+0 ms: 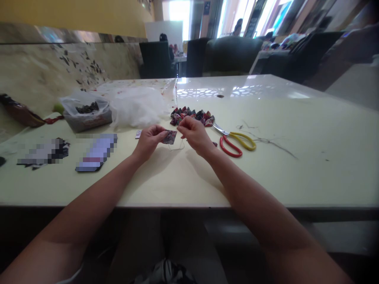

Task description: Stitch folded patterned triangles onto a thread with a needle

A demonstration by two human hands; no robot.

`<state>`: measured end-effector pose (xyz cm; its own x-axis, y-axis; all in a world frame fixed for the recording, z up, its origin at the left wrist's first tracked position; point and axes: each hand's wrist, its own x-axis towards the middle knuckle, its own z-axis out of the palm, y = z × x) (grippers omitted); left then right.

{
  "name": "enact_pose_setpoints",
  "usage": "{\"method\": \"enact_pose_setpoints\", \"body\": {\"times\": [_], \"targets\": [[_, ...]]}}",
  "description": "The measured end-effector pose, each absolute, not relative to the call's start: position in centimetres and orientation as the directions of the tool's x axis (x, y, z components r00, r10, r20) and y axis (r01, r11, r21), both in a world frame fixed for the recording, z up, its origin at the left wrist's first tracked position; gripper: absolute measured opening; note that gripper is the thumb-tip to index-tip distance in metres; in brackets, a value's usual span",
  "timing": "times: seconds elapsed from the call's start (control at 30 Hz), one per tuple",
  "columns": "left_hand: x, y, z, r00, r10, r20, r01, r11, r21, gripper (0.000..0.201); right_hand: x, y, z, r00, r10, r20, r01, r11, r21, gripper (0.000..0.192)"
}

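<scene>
My left hand [149,140] pinches a small dark patterned fabric piece [169,137] between thumb and fingers, just above the table. Close on its right, my right hand [192,132] is closed in a pinch. A thin thread [177,149] loops below the fabric and runs up to the right fingers. Whether a needle sits in them is too small to make out. Behind my right hand lies a heap of stuffed, folded patterned fabric pieces [192,114]. Scissors with one red and one yellow handle [233,142] rest to the right, blades toward the heap.
Loose thread strands [275,145] lie right of the scissors. On the left are a blurred-out phone [97,153], a stack of flat pieces [44,153], a plastic bag of dark bits [89,116] and white stuffing [139,106]. Dark chairs [233,55] stand beyond the table [296,118].
</scene>
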<state>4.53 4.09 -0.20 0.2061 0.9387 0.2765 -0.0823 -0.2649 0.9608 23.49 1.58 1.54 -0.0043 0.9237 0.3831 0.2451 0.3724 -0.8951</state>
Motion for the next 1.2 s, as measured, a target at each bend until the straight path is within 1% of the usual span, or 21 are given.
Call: {"method": "enact_pose_setpoints", "body": {"times": [0.1, 0.17, 0.57, 0.83, 1.2], "targets": [[4.59, 4.02, -0.2, 0.222, 0.931, 0.288, -0.085, -0.276, 0.957, 0.028, 23.27, 1.15, 1.71, -0.058, 0.892, 0.448, 0.403, 0.432, -0.807, 0.014], [4.61, 3.96, -0.12, 0.23, 0.93, 0.288, -0.082, -0.276, 0.958, 0.028, 23.15, 0.96, 1.77, -0.057, 0.89, 0.453, 0.447, 0.429, -0.785, 0.013], [4.78, 3.83, 0.0, 0.248, 0.923, 0.293, -0.098, -0.277, 0.956, 0.03, 22.86, 0.85, 1.61, -0.061, 0.883, 0.465, 0.514, 0.427, -0.744, 0.01], [4.73, 3.91, -0.1, 0.257, 0.919, 0.299, -0.123, -0.276, 0.953, 0.03, 22.79, 0.79, 1.76, -0.07, 0.874, 0.481, 0.517, 0.444, -0.731, 0.011], [4.72, 4.01, -0.2, 0.26, 0.912, 0.316, -0.077, -0.307, 0.949, 0.024, 22.71, 0.59, 1.84, -0.072, 0.868, 0.491, 0.502, 0.457, -0.734, 0.013]]}}
